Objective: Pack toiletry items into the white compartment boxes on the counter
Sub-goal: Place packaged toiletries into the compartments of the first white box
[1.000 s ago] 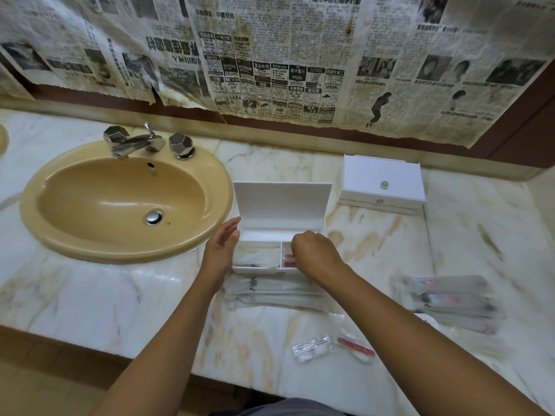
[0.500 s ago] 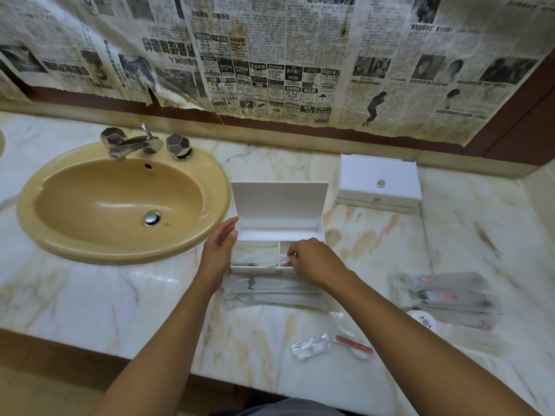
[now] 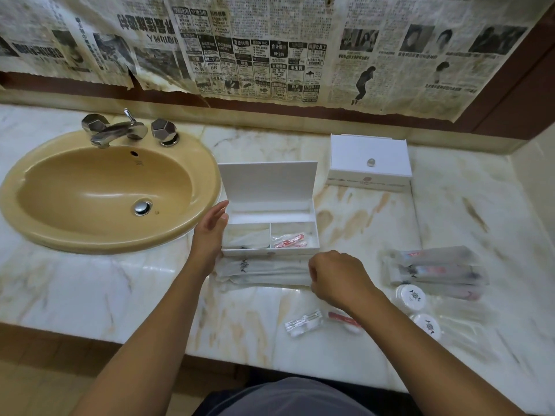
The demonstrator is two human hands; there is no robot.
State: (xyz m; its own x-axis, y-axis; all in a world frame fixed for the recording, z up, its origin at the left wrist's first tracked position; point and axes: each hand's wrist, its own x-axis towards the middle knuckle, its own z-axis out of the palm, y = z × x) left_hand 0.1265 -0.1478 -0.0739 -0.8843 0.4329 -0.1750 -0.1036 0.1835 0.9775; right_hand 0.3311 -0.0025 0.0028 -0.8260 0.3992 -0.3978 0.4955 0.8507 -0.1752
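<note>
Grip: the left hand (image 3: 210, 232) lies flat and open-fingered against the left wall of the open white box (image 3: 270, 235), steadying it. The right hand (image 3: 336, 274) is curled into a loose fist just in front of the box; whether it pinches anything cannot be seen.
Box: lid up, on the marble counter (image 3: 150, 295) just right of the yellow sink (image 3: 105, 190).
Packed: red-and-white sachets (image 3: 289, 240) in the right compartment; a pale wrapped item in the left compartment. The long back slot looks empty.
Unpacked: long white sleeves (image 3: 264, 270) touching the box's front edge; two small clear packets (image 3: 303, 322) near the counter's edge; wrapped toothbrush kits (image 3: 435, 271) and round lidded pots (image 3: 413, 297) to the right.
Second box: closed white box (image 3: 369, 160), further back on the right, contents hidden.
Progress: seemingly early; most items remain outside.
</note>
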